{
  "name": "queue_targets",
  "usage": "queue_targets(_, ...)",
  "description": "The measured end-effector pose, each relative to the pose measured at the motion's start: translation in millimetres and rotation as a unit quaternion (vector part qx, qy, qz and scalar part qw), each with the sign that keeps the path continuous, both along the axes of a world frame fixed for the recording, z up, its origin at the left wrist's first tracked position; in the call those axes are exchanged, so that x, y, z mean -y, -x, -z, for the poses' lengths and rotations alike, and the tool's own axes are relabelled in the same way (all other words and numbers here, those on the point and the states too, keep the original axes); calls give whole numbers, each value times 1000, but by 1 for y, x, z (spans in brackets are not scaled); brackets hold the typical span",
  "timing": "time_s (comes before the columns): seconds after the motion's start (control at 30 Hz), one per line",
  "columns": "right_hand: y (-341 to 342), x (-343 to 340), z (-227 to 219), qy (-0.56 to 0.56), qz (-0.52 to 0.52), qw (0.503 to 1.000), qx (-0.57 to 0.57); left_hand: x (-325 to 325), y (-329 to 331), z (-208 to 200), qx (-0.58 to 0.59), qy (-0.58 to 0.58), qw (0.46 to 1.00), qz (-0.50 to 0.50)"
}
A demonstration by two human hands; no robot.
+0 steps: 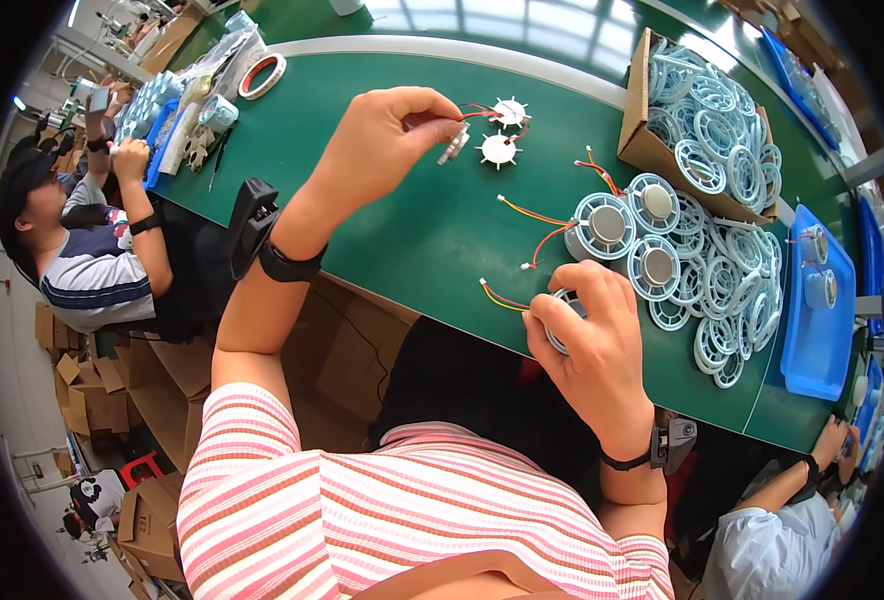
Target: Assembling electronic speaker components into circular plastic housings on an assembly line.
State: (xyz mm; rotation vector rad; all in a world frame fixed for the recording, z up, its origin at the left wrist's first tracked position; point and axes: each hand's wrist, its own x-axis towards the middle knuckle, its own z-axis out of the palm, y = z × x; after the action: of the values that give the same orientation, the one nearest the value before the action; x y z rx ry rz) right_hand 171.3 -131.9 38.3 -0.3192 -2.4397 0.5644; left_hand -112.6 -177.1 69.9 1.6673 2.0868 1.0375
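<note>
My left hand, raised over the green tabletop, pinches a small white round part by its edge between thumb and fingertips. Just right of it lie two white spoked discs with thin red and dark wires. Near the table's front edge, my right hand curls around a light-blue round part, mostly hidden under the fingers. Red and yellow wires with a white plug come out beside it. Beyond that hand sit several light-blue ringed housings with silver round centres and coloured wires.
Loose light-blue rings are heaped at the right, beside a cardboard box full of similar rings and a blue tray. A tape roll lies at the far left. Other people sit at left and lower right.
</note>
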Motion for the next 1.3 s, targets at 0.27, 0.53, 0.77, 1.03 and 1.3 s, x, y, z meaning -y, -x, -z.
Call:
queue_targets(0.27,-4,3,-13,80,1,995,-55,37,-41,1,460,-47,886,-47)
queue_targets(0.53,6,12,-19,238,35,938,-250,52,-102,0,516,-157,840,63)
queue_targets(0.77,-26,10,-19,329,-3,920,-213,60,-124,12,513,-145,836,130)
queue_targets(1.03,-40,11,-20,204,75,974,-68,65,-130,46,359,-71,924,106)
queue_targets(1.3,-41,12,-20,172,83,981,-43,65,-134,57,411,-30,903,119)
